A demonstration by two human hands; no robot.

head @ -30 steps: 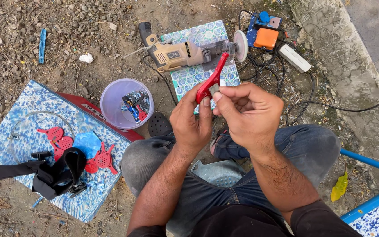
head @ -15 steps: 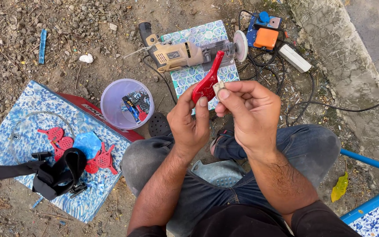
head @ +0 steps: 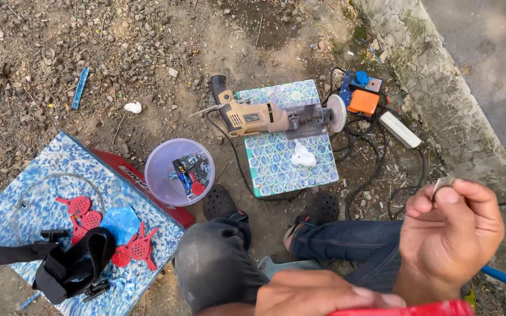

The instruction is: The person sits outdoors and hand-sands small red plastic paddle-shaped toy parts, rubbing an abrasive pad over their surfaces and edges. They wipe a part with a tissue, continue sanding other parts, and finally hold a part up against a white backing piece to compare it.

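Right hand [head: 449, 234] fingers pinch a small metal piece [head: 442, 186] right of the drill [head: 267, 117]. Left hand [head: 317, 295], below it, lies on a red piece [head: 411, 308]; grip indeterminate.

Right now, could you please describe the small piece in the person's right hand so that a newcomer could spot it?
Start at the right hand raised near the concrete kerb. Pinched between its fingers is a small flat greyish piece, unlike the red plastic thing under the left hand.
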